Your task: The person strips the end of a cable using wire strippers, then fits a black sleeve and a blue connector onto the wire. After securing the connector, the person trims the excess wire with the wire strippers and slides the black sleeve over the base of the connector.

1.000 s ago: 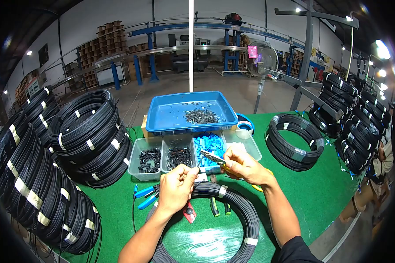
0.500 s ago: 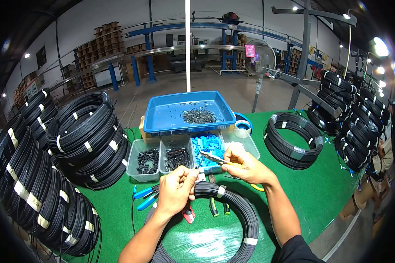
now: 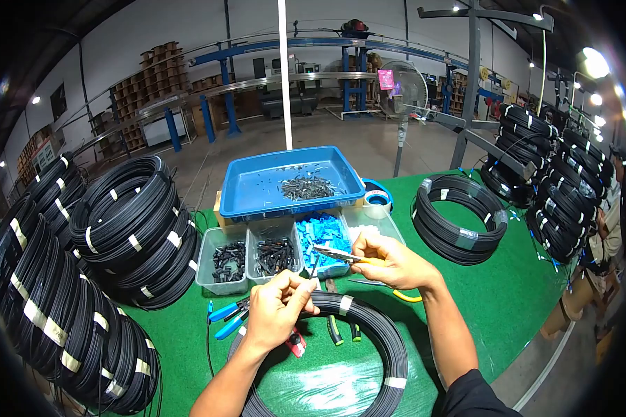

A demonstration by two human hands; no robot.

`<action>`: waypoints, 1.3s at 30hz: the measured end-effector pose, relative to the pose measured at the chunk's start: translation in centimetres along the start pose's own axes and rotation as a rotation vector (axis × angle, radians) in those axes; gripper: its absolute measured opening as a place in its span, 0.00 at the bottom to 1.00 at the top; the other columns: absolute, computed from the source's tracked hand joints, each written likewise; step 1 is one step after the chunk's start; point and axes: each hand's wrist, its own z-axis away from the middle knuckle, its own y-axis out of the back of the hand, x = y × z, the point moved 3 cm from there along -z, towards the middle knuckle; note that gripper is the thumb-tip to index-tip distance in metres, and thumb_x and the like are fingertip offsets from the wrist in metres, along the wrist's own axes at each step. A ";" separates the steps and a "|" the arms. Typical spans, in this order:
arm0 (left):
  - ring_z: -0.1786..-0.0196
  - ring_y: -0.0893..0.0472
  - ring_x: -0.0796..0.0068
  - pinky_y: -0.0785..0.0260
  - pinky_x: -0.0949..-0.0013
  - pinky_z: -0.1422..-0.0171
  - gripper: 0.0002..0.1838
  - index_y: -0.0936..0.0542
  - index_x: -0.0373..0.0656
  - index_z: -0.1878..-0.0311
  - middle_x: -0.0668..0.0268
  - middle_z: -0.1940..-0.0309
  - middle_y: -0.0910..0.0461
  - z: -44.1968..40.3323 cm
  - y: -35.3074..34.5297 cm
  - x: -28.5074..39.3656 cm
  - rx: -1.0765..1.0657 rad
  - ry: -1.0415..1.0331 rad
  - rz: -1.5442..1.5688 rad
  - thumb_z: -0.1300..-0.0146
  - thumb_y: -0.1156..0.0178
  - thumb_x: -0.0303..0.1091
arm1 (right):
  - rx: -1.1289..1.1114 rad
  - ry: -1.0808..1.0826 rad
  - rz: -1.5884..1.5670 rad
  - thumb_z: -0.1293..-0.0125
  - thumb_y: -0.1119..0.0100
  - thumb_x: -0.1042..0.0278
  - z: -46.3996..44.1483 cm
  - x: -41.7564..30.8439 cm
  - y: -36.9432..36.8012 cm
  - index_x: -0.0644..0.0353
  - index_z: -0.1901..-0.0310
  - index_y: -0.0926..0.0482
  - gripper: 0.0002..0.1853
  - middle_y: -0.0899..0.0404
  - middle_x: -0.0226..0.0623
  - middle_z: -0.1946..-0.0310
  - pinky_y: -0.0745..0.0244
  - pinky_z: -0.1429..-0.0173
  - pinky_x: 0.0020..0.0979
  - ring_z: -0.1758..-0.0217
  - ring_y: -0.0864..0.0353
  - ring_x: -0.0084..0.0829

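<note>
My left hand [image 3: 279, 306] is closed, its thumb and forefinger pinching a thin black cable [image 3: 314, 267] whose end points upward. My right hand [image 3: 391, 264] is wrapped round yellow-handled pliers [image 3: 335, 254], their metal jaws pointing left at the cable's tip. I cannot tell whether the jaws grip the cable. Below both hands lies a large coil of black cable [image 3: 394, 340] bound with white tape. Partly hidden by my left hand, a red tool [image 3: 296, 345] rests inside the coil, near green-and-black handles [image 3: 335, 331].
Clear bins hold black pieces [image 3: 229, 262], more dark pieces [image 3: 275, 257] and blue connectors [image 3: 325, 233]. Behind them stands a blue tray [image 3: 233, 187] with scraps. Blue-handled pliers [image 3: 228, 320] lie left. Cable coils are stacked at left [image 3: 129, 229] and right [image 3: 459, 222].
The view has shifted slightly, so the surroundings sit a little further left. More of the cable's end shows between my left fingers and the plier jaws. Both hands keep their holds.
</note>
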 end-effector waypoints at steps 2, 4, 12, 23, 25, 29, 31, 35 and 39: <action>0.72 0.14 0.79 0.24 0.75 0.67 0.09 0.19 0.36 0.63 0.64 0.77 0.15 0.0 0.0 0.1 -0.009 -0.007 0.015 0.28 0.38 0.32 | -0.010 0.004 0.004 0.32 0.38 0.72 0.1 -0.1 0.1 0.58 0.61 0.32 0.10 0.34 0.24 0.69 0.37 0.62 0.25 0.66 0.37 0.18; 0.72 0.14 0.79 0.24 0.75 0.67 0.09 0.19 0.35 0.63 0.64 0.77 0.15 0.1 0.0 0.3 -0.017 -0.019 0.014 0.28 0.38 0.32 | -0.016 0.016 0.012 0.32 0.37 0.72 0.1 -0.3 0.3 0.58 0.62 0.31 0.10 0.34 0.24 0.70 0.37 0.62 0.25 0.66 0.37 0.18; 0.72 0.16 0.78 0.21 0.72 0.65 0.09 0.20 0.33 0.63 0.63 0.76 0.17 0.2 -0.2 0.6 -0.040 -0.021 -0.004 0.27 0.40 0.30 | -0.020 -0.028 0.015 0.32 0.37 0.70 0.4 -0.7 0.6 0.59 0.62 0.31 0.10 0.32 0.25 0.70 0.37 0.62 0.25 0.66 0.36 0.18; 0.72 0.16 0.75 0.19 0.69 0.64 0.11 0.23 0.32 0.65 0.62 0.76 0.19 0.7 -0.5 0.5 -0.080 -0.023 -0.018 0.26 0.42 0.28 | 0.189 -0.056 -0.126 0.28 0.41 0.66 1.4 -1.1 3.7 0.56 0.57 0.31 0.09 0.29 0.24 0.69 0.36 0.69 0.21 0.71 0.34 0.14; 0.72 0.16 0.75 0.19 0.69 0.63 0.11 0.23 0.32 0.65 0.62 0.76 0.19 0.8 -0.5 0.6 -0.079 -0.012 -0.018 0.26 0.42 0.29 | 0.172 -0.048 -0.118 0.28 0.41 0.66 1.4 -1.3 3.6 0.56 0.57 0.31 0.09 0.28 0.24 0.68 0.35 0.68 0.21 0.71 0.33 0.14; 0.71 0.16 0.74 0.19 0.69 0.63 0.10 0.23 0.32 0.64 0.62 0.76 0.19 0.8 -0.5 0.5 -0.080 -0.014 -0.011 0.25 0.42 0.29 | 0.148 -0.052 -0.092 0.30 0.41 0.68 1.3 -1.3 3.5 0.57 0.57 0.31 0.08 0.27 0.25 0.67 0.34 0.67 0.21 0.69 0.31 0.15; 0.71 0.16 0.74 0.19 0.69 0.63 0.10 0.23 0.32 0.64 0.62 0.76 0.19 0.8 -0.5 0.4 -0.086 -0.003 -0.024 0.25 0.42 0.29 | 0.145 -0.062 -0.085 0.31 0.40 0.68 1.3 -1.1 3.4 0.57 0.57 0.30 0.08 0.26 0.26 0.66 0.33 0.66 0.21 0.68 0.30 0.15; 0.72 0.16 0.73 0.20 0.70 0.63 0.11 0.23 0.32 0.62 0.63 0.76 0.20 0.7 -0.5 0.3 -0.088 -0.012 0.023 0.25 0.43 0.30 | 0.174 -0.065 -0.085 0.34 0.40 0.70 1.3 -1.0 3.0 0.58 0.58 0.30 0.09 0.24 0.29 0.66 0.29 0.65 0.22 0.69 0.27 0.16; 0.78 0.24 0.76 0.26 0.70 0.69 0.15 0.25 0.35 0.62 0.69 0.80 0.29 -2.3 0.2 -0.2 -0.003 0.028 0.175 0.23 0.45 0.38 | 0.146 -0.146 -0.129 0.36 0.41 0.71 -0.2 -1.4 3.9 0.59 0.59 0.30 0.08 0.23 0.32 0.72 0.26 0.69 0.25 0.74 0.24 0.20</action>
